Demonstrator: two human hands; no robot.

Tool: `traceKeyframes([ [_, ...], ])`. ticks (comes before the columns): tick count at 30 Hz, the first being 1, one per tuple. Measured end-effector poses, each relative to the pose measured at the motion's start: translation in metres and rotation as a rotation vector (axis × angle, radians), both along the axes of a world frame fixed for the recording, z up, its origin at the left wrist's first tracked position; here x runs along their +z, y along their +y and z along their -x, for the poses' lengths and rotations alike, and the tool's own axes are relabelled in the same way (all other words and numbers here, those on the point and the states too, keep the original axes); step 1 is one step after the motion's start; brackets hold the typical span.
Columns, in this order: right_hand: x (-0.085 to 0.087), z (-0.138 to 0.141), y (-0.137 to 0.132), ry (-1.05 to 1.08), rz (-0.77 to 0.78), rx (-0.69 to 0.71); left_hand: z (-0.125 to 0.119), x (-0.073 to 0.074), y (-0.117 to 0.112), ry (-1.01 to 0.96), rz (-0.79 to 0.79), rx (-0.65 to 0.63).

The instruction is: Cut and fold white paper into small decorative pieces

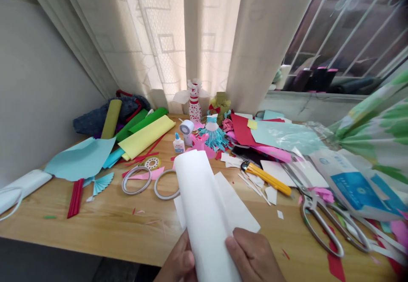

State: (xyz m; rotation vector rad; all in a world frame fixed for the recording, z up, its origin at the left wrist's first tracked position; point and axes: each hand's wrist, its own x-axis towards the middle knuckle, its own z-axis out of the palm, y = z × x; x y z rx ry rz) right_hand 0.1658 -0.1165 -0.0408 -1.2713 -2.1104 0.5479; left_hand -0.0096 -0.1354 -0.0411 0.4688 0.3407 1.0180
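Observation:
Between my two hands is a roll of white paper (pixel 204 205), its far end pointing away from me over the table. My left hand (pixel 180 258) grips its left side near the bottom of the view, the thumb along the edge. On the right side my right hand (pixel 255 254) is closed on the roll, thumb and curled finger pressed to the paper. A flat white sheet (pixel 239 205) lies on the table under and beside the roll. Left of the roll are two rings of tape, one nearer (pixel 167 197) and one farther left (pixel 123 180).
Large scissors (pixel 307 199) and a yellow cutter (pixel 267 179) lie to the right among paper scraps. A glue bottle (pixel 179 144) and paper dress figures (pixel 195 107) stand at the back. Coloured paper rolls (pixel 148 136) are at left; a white power strip (pixel 27 188) is at far left.

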Motion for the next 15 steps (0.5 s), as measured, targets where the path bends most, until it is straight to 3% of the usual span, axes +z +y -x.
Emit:
traceKeyframes([
  [3, -0.0005, -0.0032, -0.0007, -0.134, -0.15, 0.03, 0.0021, -0.0025, -0.0007, -0.018, 0.016, -0.016],
  [7, -0.0009, -0.0061, -0.0036, -0.203, -0.203, 0.025, 0.0032, -0.005, -0.0016, 0.013, 0.053, -0.013],
  [11, -0.002, -0.0063, -0.0068, -0.102, -0.106, 0.023, 0.002, -0.0027, -0.0022, 0.034, 0.077, -0.073],
  [15, -0.0008, -0.0095, -0.0073, 0.034, 0.04, -0.088, 0.0043, -0.0005, -0.0022, 0.059, 0.144, -0.112],
])
